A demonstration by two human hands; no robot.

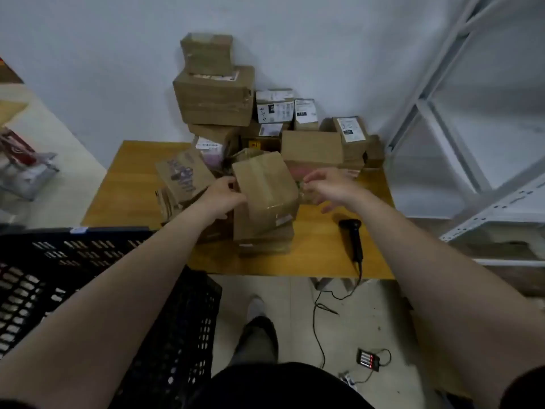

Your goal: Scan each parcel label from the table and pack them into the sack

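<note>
Head view. Landmark: black handheld scanner (352,237), lying on the wooden bench (132,172) near its front edge. Its cable (320,326) drops to the floor.

- Parcel (265,193): left of the scanner and a little farther back. It is a plain brown carton, tilted, with its upper end leaning away from me. There is clear tape along a seam low on its face and a small pale label near its lower right corner; the print is too blurred to read. It rests on a flatter carton (265,242).
- My left hand (224,199): on the side of the parcel away from the scanner. The thumb and curled fingers grip the parcel's left edge.
- My right hand (330,187): just behind the scanner, beside the parcel's right edge. The fingers are spread loose and hold nothing. I cannot tell whether the fingertips touch the parcel.
- Stack of cartons (215,95): well behind the scanner, to its left, against the wall. Smaller labelled boxes (274,106) sit directly behind the scanner.
- Black lattice crate (88,276): far left of the scanner, beside the bench and nearer to me.
</note>
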